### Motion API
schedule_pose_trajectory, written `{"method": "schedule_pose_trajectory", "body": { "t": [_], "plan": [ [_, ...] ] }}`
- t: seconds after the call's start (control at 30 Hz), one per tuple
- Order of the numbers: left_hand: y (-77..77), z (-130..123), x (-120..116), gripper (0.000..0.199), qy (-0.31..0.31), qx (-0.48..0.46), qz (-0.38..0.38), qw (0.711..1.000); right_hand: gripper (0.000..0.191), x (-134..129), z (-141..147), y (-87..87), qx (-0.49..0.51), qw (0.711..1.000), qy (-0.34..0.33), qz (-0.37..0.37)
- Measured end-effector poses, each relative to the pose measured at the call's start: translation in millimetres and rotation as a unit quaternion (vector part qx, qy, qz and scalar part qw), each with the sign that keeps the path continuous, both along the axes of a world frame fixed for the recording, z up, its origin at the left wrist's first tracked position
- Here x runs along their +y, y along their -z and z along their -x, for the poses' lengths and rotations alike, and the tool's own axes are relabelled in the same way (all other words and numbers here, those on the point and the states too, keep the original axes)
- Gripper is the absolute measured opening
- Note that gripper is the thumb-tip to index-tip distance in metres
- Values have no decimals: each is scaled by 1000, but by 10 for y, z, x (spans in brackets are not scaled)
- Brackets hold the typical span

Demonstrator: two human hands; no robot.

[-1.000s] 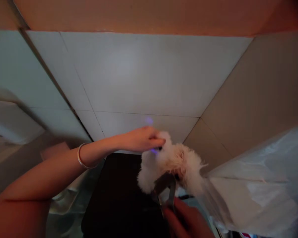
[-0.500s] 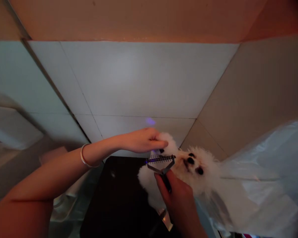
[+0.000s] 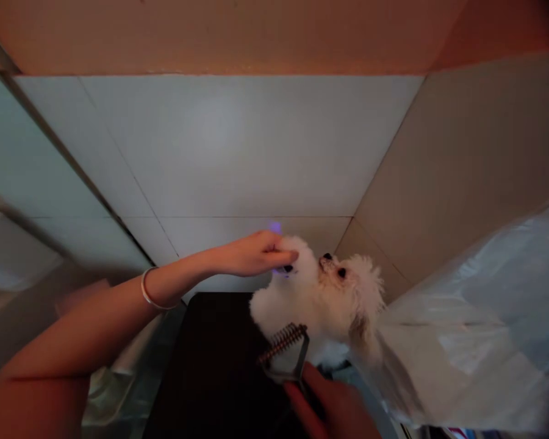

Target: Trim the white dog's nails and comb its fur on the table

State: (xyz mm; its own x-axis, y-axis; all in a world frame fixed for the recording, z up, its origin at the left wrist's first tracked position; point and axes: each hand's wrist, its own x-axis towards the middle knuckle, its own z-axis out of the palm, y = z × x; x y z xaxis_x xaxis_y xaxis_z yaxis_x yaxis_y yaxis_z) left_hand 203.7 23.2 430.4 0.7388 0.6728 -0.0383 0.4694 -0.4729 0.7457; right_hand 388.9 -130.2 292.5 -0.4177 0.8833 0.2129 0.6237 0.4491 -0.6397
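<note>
- The left hand [image 3: 251,255] is curved over a fluffy white part of the dog, fingers together and pressed into the coat (whether it is actually gripping, I cannot tell). A thin, smooth silver bangle [image 3: 152,290] sits loosely around the left wrist.
- The right hand [image 3: 333,407] is closed around a metal grooming rake [image 3: 283,352], though the bottom edge of the view cuts off most of the hand and the handle.
- The rake has a U-shaped metal frame and a row of close-set, coil-like teeth. It sits at the dog's lower side, against or just beside the coat (the angle hides which).
- The small white dog [image 3: 322,299] is between the hands, its curly, cottony coat clumping softly, with its dark eyes and nose tilted upward.
- Beneath the dog is a dark, matte counter [image 3: 201,366], its straight edge showing behind the left forearm.
- To the right, a translucent, creased plastic sheet [image 3: 462,329] hangs in soft folds, just beside the dog's ear.
- Smooth white wall panels [image 3: 238,146] meet a beige panel [image 3: 462,158] at a sharp corner, with a peach-orange band [image 3: 210,36] above them. A small violet glow [image 3: 275,228] shows just above the left hand.
</note>
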Motion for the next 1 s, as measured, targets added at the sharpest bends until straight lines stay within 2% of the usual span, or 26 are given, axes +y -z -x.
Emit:
{"method": "schedule_pose_trajectory", "body": {
  "t": [0.13, 0.2, 0.3, 0.37, 0.43, 0.47, 0.53, 0.63, 0.7, 0.83, 1.0],
  "plan": [
    [-50, 25, -34, 34, 6, -7, -10, 1000, 28, 344, 81, -197, 24, 984, 103, -143],
    [-72, 43, -47, 34, 7, 3, -14, 1000, 29, 513, 142, -269, 13, 978, 124, -168],
    [-68, 95, -34, 34, 3, 10, -21, 1000, 26, 576, 232, -252, -7, 989, 92, -114],
    [-43, 134, -7, 33, -5, 4, -18, 1000, 25, 494, 264, -183, -9, 997, 45, -56],
    [-16, 160, 21, 33, -13, 0, -10, 1000, 25, 391, 265, -118, -6, 999, 9, -39],
    [-8, 165, 31, 33, -12, -3, -6, 1000, 25, 357, 257, -98, -3, 998, 11, -64],
    [-9, 162, 42, 33, -1, -18, 7, 1000, 26, 358, 229, -93, 3, 986, 41, -160],
    [-47, 155, 39, 34, 27, -38, 17, 999, 26, 514, 189, -146, 5, 946, 84, -314],
    [-77, 161, 26, 36, 36, -31, 14, 999, 26, 647, 190, -191, 4, 935, 75, -348],
    [-109, 184, -19, 33, 38, -22, 8, 999, 32, 760, 278, -244, -2, 954, 64, -294],
    [-96, 203, -15, 31, 38, -25, -8, 999, 28, 533, 341, -247, 23, 986, 50, -159]
  ]
}}
